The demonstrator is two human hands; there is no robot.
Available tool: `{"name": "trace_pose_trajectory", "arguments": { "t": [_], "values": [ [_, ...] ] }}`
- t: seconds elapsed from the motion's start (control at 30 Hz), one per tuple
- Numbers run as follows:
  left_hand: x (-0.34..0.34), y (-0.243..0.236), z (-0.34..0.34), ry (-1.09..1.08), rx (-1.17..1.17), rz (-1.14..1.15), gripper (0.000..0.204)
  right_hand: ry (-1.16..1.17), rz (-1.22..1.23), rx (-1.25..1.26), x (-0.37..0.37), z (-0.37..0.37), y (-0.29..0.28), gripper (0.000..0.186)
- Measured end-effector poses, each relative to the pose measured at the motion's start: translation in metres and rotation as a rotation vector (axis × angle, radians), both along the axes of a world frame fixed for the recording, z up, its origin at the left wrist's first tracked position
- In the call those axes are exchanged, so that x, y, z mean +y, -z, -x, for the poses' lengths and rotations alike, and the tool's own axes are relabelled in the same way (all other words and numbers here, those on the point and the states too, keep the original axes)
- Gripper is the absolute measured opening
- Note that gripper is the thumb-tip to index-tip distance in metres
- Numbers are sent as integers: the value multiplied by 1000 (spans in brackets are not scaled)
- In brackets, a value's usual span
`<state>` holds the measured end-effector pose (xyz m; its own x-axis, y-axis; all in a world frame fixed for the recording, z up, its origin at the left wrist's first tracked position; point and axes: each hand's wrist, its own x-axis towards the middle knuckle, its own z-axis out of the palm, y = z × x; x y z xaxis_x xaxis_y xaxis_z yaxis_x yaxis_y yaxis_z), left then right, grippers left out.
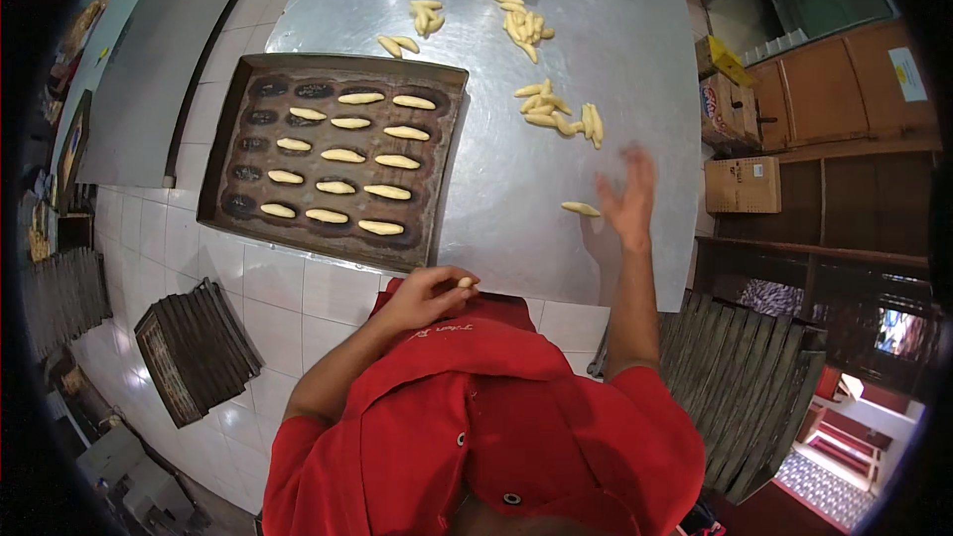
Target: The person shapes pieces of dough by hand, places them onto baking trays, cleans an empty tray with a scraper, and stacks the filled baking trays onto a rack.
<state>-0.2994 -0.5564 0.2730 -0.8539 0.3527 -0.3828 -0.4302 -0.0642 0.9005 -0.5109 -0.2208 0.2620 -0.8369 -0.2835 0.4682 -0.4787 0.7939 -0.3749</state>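
My left hand (437, 295) is curled at the table's front edge, by the near right corner of a dark baking tray (328, 238). A small pale piece of dough (466, 283) shows between its fingertips. Several spindle-shaped dough pieces (343, 155) lie in columns on the tray, each over a dark oval mark. My right hand (629, 197) hovers over the right side of the metal table, fingers spread and blurred, with nothing visible in it. Just left of it rests a single dough piece (581, 208). Beyond lies a loose cluster of dough pieces (556, 112).
Farther back on the steel table (506, 228) are another dough pile (524, 26) and a small dough group (426, 17). Stacked trays (196, 349) stand on the tiled floor at left, and more stacked trays (730, 387) at right. A cardboard box (743, 186) sits beyond the right edge.
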Motion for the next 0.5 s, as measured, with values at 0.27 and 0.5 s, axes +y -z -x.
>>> {"name": "trace_pose_trajectory", "arguments": {
  "t": [0.27, 0.5],
  "values": [
    [-49, 3, -23, -252, 133, -59, 25, 597, -596, -190, -59, 9, 46, 84],
    [-36, 10, -32, -412, 76, -117, 24, 115, -287, -247, -60, -81, 84, 89]
  ]
}}
